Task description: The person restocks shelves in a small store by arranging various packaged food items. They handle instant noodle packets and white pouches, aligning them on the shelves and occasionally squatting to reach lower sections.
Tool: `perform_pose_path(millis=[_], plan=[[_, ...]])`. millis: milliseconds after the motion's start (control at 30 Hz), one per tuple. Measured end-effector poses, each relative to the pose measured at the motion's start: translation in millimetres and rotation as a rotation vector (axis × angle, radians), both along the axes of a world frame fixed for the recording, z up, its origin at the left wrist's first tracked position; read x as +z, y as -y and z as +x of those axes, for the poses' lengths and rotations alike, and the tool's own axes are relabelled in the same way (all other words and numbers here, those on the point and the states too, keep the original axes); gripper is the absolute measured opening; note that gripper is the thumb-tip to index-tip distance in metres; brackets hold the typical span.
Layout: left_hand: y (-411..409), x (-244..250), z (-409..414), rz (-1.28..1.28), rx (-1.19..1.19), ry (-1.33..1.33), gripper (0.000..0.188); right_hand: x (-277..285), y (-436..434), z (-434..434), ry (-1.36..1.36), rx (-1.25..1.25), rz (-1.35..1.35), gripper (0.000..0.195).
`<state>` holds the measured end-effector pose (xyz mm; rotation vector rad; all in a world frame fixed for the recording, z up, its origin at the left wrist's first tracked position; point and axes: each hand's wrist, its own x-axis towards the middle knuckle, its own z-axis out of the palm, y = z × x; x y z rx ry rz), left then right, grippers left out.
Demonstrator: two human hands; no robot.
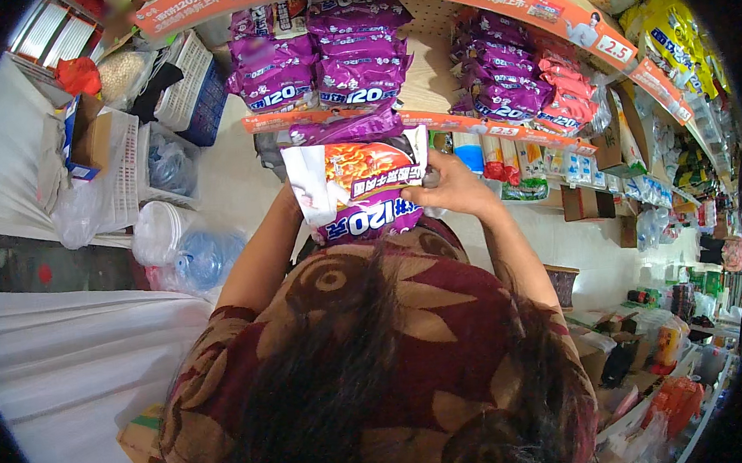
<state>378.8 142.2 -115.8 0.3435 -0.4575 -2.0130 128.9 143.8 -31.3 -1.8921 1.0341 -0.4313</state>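
A purple and white packet of instant noodles [362, 190] is held in front of my body, its picture of noodles facing up. My right hand [448, 184] grips its right edge, the thumb on top. At the left edge, my left hand [292, 195] is mostly hidden by the packet; only the wrist and a little of the hand show. Another purple packet [348, 128] lies just beyond it, against the shelf edge; whether it is held cannot be told. Stacks of purple noodle packets [276, 77] stand on the shelf ahead.
An orange price strip [506, 130] edges the shelf, with red packets [568, 98] at its right. A higher shelf edge [490, 4] curves above. Left are a white basket [189, 83], an open cardboard box [88, 135] and a large plastic bottle [202, 259]. Goods line lower shelves at right.
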Motion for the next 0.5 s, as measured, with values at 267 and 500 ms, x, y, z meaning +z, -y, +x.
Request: perform_pose_path(millis=[267, 500], plan=[[21.6, -15.3, -9.9, 0.029, -0.086, 0.059, 0.081, 79.1, -0.7, -4.1, -0.197, -0.044, -0.701, 0.096], [21.6, -31.3, -12.0, 0.104, -0.183, 0.112, 0.08, 80.7, -3.9, 16.0, -0.707, 0.13, -0.59, 0.098]])
